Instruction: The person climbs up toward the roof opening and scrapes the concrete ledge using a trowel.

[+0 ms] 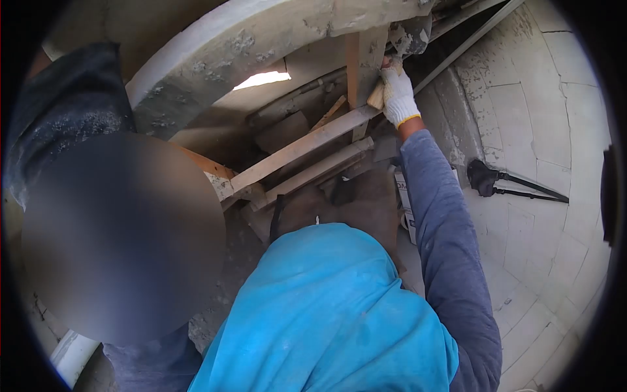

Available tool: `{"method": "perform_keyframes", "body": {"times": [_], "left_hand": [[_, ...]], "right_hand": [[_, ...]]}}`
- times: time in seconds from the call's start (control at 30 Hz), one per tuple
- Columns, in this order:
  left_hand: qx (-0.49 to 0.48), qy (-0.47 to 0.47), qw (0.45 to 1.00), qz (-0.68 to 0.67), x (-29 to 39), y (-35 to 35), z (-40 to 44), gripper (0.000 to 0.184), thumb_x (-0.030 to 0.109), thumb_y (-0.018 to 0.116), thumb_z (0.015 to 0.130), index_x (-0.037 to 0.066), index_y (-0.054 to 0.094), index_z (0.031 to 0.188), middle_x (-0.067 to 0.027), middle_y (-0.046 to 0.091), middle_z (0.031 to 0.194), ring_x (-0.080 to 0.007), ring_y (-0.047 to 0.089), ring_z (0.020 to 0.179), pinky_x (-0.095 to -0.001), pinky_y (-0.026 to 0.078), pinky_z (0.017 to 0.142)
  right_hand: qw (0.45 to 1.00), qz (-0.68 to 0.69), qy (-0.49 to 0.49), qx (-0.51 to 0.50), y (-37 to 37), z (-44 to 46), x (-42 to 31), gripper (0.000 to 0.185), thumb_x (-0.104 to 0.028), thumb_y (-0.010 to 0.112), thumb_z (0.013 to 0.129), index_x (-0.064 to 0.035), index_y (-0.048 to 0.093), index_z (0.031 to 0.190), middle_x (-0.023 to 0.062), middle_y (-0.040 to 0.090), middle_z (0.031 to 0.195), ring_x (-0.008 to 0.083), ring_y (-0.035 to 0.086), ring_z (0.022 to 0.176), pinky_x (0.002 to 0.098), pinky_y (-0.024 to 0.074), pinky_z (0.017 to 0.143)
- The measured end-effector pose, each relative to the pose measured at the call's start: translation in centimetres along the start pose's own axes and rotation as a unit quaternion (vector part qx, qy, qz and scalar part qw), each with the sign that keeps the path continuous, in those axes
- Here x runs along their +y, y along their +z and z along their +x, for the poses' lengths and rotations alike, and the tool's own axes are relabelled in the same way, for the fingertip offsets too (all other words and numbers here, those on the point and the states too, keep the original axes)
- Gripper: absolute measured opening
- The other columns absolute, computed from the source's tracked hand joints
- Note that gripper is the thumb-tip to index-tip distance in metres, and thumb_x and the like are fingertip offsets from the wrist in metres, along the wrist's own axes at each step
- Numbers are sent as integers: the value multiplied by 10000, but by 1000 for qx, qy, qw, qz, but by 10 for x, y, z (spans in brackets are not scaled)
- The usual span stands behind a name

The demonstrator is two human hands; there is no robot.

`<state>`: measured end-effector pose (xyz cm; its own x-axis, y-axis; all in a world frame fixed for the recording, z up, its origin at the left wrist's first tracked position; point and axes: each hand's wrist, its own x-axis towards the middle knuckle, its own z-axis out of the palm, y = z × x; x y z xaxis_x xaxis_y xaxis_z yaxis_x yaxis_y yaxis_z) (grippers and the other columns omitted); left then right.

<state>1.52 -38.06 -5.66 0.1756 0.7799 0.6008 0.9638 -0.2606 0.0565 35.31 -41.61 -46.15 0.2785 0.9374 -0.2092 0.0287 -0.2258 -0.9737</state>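
My right hand (398,97), in a white knit glove with a yellow cuff edge, reaches up beside a wooden post (367,62). Its fingers are closed around what looks like a trowel, whose tan wooden handle (375,97) sticks out at the near side of the palm. Beyond the fingers is a grey, plaster-smeared piece (411,36) under the curved concrete edge (261,32); it seems to be the blade, though the glove hides the join. My left hand is out of sight.
Another person in dark sleeves (72,111), head blurred, is close on my left. A wooden beam (304,147) crosses before me. Black straps (522,186) lie on the pale block surface (522,124) to the right. A printed box (405,196) stands below my arm.
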Motion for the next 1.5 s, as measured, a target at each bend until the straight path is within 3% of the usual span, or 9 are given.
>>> {"method": "perform_keyframes", "body": {"times": [0.47,0.53,0.77,1.03,1.1,1.2,1.37,1.4,1.5], "left_hand": [[49,-30,996,-62,-11,-16,14,489,490,602,1001,16,719,1023,-175,731,964,-298,681,931,-409,494,832],[99,7,993,-69,-12,-13,17,477,534,626,953,87,773,874,-134,738,823,-282,678,760,-429,529,764],[6,-139,988,-65,22,-38,10,417,461,665,958,51,737,981,-133,685,797,-301,671,744,-406,526,725],[-68,-169,983,-22,33,-57,24,453,449,667,937,26,725,1088,-175,710,989,-367,662,980,-451,511,882],[-62,-154,986,-9,29,-56,24,460,458,672,929,30,723,1091,-163,713,1002,-364,660,985,-457,507,899],[-63,-153,986,-7,26,-54,23,463,465,672,927,35,722,1091,-151,716,1016,-357,657,1001,-453,505,912],[-67,-164,984,-13,28,-59,24,480,488,675,917,42,727,1087,-141,713,997,-344,653,996,-458,507,901],[-74,-167,983,-16,28,-61,24,486,495,674,916,43,728,1085,-139,711,989,-343,652,985,-460,507,898],[-68,-162,984,-21,25,-60,21,506,511,669,915,38,727,1084,-137,711,983,-341,647,983,-459,505,891]], "right_hand": [[998,14,-49,-29,1,-6,-2,353,-323,646,994,-4,646,1145,75,684,986,180,584,899,362,492,839],[996,83,-17,-11,7,-10,-9,362,-292,676,985,6,624,1185,73,681,1007,175,590,901,353,493,827],[995,92,35,-10,8,-6,4,345,-69,565,961,-7,566,1300,78,657,1144,203,626,1004,320,508,899],[984,-165,57,24,-22,-12,8,709,-179,667,893,48,400,1508,234,558,1414,338,621,1197,394,499,984],[988,-2,142,62,-45,-38,-49,825,-186,697,866,53,313,1556,228,507,1455,313,608,1195,389,503,981],[969,-51,215,106,-101,-57,-62,878,-140,715,837,48,283,1578,203,555,1385,268,628,1099,357,524,905],[973,-159,122,116,-178,-107,-114,359,-71,710,839,-47,528,1148,99,601,1000,234,618,858,394,518,736],[974,-169,114,95,-189,-113,-114,362,-27,619,888,-104,487,1216,50,564,891,138,549,596,313,464,493],[983,-44,156,80,-169,-149,-227,383,-52,600,908,-99,471,1265,48,557,877,136,555,600,299,486,504]]}}
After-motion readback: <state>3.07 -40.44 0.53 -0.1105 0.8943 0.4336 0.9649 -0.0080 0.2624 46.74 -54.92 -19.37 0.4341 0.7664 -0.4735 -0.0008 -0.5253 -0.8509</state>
